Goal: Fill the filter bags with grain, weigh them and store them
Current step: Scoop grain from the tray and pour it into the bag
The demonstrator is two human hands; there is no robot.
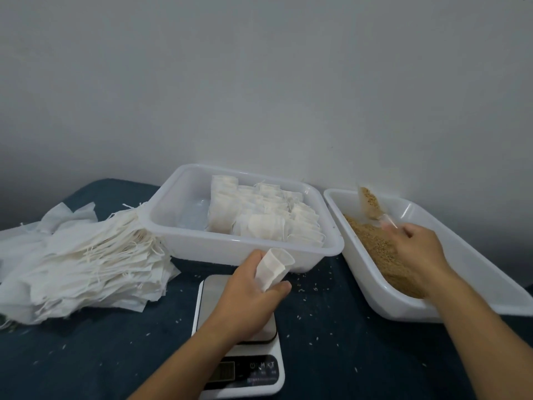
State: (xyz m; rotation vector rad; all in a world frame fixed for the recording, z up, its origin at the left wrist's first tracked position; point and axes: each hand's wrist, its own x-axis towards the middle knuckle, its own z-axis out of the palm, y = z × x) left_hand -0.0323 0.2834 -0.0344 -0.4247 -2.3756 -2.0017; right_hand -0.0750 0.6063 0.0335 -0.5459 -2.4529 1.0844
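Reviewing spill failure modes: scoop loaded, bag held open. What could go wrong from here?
1. The scoop is heaped with grain and must travel from the grain tray to the bag; loose grains already lie on the cloth, so more may spill.
2. The left hand holds the filter bag with a small mouth; the pour may miss.
3. That bag hangs above the scale; spilled grain there could skew weighing.

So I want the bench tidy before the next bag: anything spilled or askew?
Yes. Loose grains lie scattered on the dark cloth around the scale. The empty bags sit in a ragged, fanned-out heap on the left.
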